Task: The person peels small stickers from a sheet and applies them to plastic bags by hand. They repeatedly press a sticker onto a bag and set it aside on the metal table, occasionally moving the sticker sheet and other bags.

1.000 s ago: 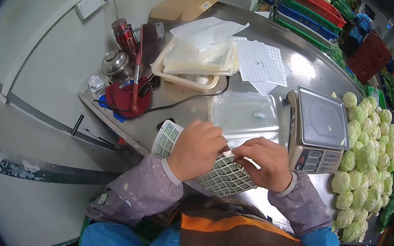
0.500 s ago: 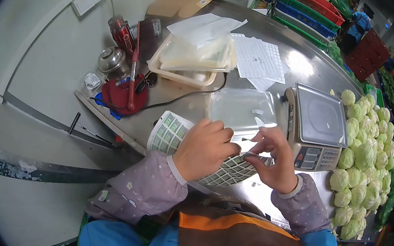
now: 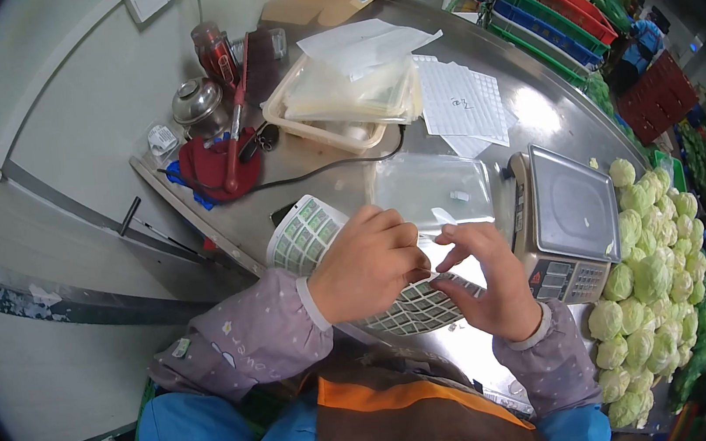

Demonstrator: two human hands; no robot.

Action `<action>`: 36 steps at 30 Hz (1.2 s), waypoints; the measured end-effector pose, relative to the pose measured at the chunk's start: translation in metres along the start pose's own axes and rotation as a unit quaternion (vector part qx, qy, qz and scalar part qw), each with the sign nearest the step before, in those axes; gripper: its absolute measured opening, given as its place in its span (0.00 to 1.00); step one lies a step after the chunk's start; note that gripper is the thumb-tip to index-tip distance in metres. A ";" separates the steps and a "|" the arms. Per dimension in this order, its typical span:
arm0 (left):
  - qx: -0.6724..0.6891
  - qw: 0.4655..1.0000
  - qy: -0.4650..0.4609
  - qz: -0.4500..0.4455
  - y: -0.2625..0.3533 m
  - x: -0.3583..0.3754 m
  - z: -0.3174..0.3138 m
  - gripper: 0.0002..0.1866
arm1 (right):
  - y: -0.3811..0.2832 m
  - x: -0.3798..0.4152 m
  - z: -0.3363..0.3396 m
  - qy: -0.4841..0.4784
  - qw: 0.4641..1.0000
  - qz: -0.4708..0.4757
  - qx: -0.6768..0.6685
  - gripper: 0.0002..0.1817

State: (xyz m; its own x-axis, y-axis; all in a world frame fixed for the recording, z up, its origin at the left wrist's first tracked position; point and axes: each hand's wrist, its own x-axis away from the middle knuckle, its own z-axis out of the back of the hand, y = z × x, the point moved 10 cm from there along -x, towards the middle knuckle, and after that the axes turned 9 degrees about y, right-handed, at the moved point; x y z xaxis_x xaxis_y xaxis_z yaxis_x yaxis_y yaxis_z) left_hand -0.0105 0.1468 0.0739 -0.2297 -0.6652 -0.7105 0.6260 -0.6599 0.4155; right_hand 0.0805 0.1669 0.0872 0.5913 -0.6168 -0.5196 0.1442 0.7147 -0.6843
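Observation:
My left hand (image 3: 367, 264) is closed on a sheet of small green stickers (image 3: 306, 233) with a white grid backing. The sheet curves beneath that hand, and its lower part (image 3: 421, 311) hangs toward my body. My right hand (image 3: 495, 282) is at the sheet's right edge, thumb and forefinger apart, the thumb close to the grid. By the right forefinger's tip shows a small white piece (image 3: 441, 216), over the clear plastic bags (image 3: 427, 178) lying flat on the metal table (image 3: 328, 193).
Right of my hands stands a weighing scale (image 3: 574, 206), with a pile of cabbages (image 3: 646, 308) beyond it. Further back are a plastic basket (image 3: 292, 122) holding bags, paper sheets (image 3: 462, 106), a red sealing tool (image 3: 232, 169), a steel pot (image 3: 198, 107) and stacked crates (image 3: 552, 11).
My right thumb and forefinger have spread apart at the sheet's edge. The small white piece now shows further left. My left hand keeps its grip on the sheet.

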 end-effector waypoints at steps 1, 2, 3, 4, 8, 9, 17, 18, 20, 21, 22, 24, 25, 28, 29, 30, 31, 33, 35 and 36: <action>0.000 1.000 0.000 0.001 0.000 0.000 0.000 0.03 | -0.003 0.001 -0.001 -0.008 1.000 0.020 0.014 0.40; 0.004 1.000 -0.005 0.001 0.000 0.001 0.000 0.03 | -0.005 0.002 -0.001 -0.016 0.999 0.039 0.029 0.40; 0.007 1.000 -0.010 0.002 0.000 0.001 -0.001 0.03 | -0.005 0.003 -0.001 -0.016 0.999 0.038 0.029 0.40; 0.009 1.000 -0.010 0.003 0.000 0.001 0.000 0.03 | -0.010 0.005 -0.003 -0.031 0.995 0.072 0.058 0.40; 0.008 1.000 -0.008 0.005 0.003 -0.003 0.003 0.04 | -0.008 -0.003 0.013 0.052 0.996 0.045 0.051 0.41; 0.020 1.000 -0.009 0.014 0.002 -0.003 0.002 0.04 | 0.013 0.000 0.013 0.050 0.998 -0.043 -0.020 0.41; 0.003 0.995 -0.062 0.073 -0.016 0.003 -0.017 0.01 | -0.004 0.017 0.006 0.091 0.987 0.050 0.122 0.41; -0.007 0.994 -0.075 0.082 -0.018 0.002 -0.019 0.02 | -0.006 0.019 -0.001 0.092 0.982 0.064 0.154 0.40; 0.005 0.996 -0.056 0.066 -0.017 0.001 -0.021 0.02 | -0.002 0.020 -0.005 0.127 0.978 0.065 0.154 0.36; 0.015 0.998 -0.035 0.053 -0.014 0.000 -0.018 0.05 | 0.000 0.020 -0.006 0.127 0.978 0.065 0.155 0.36; 0.016 0.998 -0.035 0.053 -0.014 -0.001 -0.018 0.05 | 0.003 0.021 -0.003 0.142 0.979 0.052 0.140 0.36; 0.013 0.998 -0.034 0.045 -0.012 -0.002 -0.018 0.05 | 0.009 0.023 -0.002 0.157 0.979 0.037 0.124 0.36; 0.014 0.998 -0.036 0.045 -0.013 -0.001 -0.019 0.05 | 0.015 0.025 0.002 0.167 0.981 0.022 0.093 0.36; 0.016 0.999 -0.033 0.034 -0.015 -0.002 -0.022 0.04 | 0.020 0.024 0.012 0.163 0.985 -0.002 0.060 0.40; -0.013 0.999 -0.041 0.009 -0.017 -0.004 -0.022 0.04 | 0.044 0.030 0.030 0.229 0.965 -0.108 -0.071 0.40; -0.040 0.998 -0.049 -0.014 -0.020 -0.007 -0.022 0.04 | 0.069 0.042 0.041 0.289 0.913 -0.211 -0.198 0.40; -0.064 0.997 -0.041 -0.018 -0.032 -0.011 -0.017 0.03 | 0.078 0.048 0.047 0.289 0.913 -0.215 -0.194 0.40; -0.181 0.979 -0.094 -0.007 -0.076 -0.018 -0.012 0.04 | 0.124 0.086 0.071 0.400 0.855 -0.274 -0.184 0.42; -0.262 0.952 -0.160 -0.002 -0.112 -0.018 -0.017 0.07 | 0.164 0.125 0.074 0.355 0.898 -0.261 0.008 0.41; -0.306 0.949 -0.068 0.001 -0.118 -0.026 0.002 0.11 | 0.172 0.135 0.069 0.288 0.908 -0.233 0.194 0.40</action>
State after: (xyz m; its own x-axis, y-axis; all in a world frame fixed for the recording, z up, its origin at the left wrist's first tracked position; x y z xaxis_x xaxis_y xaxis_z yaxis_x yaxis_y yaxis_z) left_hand -0.0796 0.2412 0.0444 -0.2965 -0.7326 -0.6127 0.9329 -0.3595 -0.0217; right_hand 0.2395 0.2293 -0.0656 -0.1032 -0.8722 -0.4781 0.6065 0.3258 -0.7253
